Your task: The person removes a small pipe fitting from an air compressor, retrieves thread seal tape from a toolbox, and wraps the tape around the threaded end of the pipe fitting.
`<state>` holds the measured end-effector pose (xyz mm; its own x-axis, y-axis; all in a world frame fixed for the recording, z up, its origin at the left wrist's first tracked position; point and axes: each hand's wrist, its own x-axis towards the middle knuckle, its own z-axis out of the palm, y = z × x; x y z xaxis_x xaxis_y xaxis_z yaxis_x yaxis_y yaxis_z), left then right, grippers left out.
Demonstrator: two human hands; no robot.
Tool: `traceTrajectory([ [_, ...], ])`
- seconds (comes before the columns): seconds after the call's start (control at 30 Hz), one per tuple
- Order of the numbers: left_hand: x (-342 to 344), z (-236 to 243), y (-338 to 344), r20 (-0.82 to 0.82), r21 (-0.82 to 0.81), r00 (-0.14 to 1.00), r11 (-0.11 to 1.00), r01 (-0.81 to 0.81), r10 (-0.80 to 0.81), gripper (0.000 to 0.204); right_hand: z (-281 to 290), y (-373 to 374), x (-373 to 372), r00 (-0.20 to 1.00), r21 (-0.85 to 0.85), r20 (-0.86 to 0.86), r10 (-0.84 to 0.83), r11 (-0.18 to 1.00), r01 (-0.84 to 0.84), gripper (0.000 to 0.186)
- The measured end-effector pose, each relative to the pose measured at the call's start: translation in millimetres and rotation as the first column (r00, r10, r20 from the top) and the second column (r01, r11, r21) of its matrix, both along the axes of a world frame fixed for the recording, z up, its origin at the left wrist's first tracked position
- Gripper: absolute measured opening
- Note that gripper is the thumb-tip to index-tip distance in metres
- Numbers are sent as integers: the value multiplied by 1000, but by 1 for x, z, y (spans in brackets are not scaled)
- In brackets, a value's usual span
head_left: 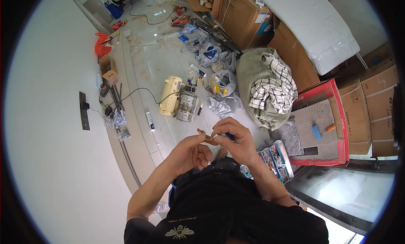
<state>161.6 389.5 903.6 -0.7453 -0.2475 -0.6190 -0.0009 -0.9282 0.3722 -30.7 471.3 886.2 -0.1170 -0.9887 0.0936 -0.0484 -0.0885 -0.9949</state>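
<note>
left hand [190, 153], right hand [237, 140]: grip pinching orange piece [207, 139] | floor [144, 105] between cream tank [169, 96], white wall [50, 117] | red carton edge [344, 132] right

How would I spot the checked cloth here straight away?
Find the large cardboard box at the top, just right of centre. Below it in the picture sits a bulging grey-green fabric bundle. The checked cloth lies on that, set apart by its dark-lined white pattern.
</note>
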Motion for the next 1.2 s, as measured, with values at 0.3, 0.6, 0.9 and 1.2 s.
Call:
traceTrajectory([
  [0.3,-27,-28,23,-84,-910,850,-388,148,520,24,-15,0,6,995,86,10,-94,992,93,13],
  [0.6,-32,-40,32,-61,-996,847,-84,-19,528,15,-25,5,14,983,126,95,-154,982,142,18],
  [0.9,-41,-46,32,6,-974,833,192,-120,553,12,-26,13,25,957,132,33,-289,950,282,16],
  [1.2,-38,-30,28,39,-709,903,649,-276,428,22,-22,11,17,953,-22,-111,-282,959,281,10],
])
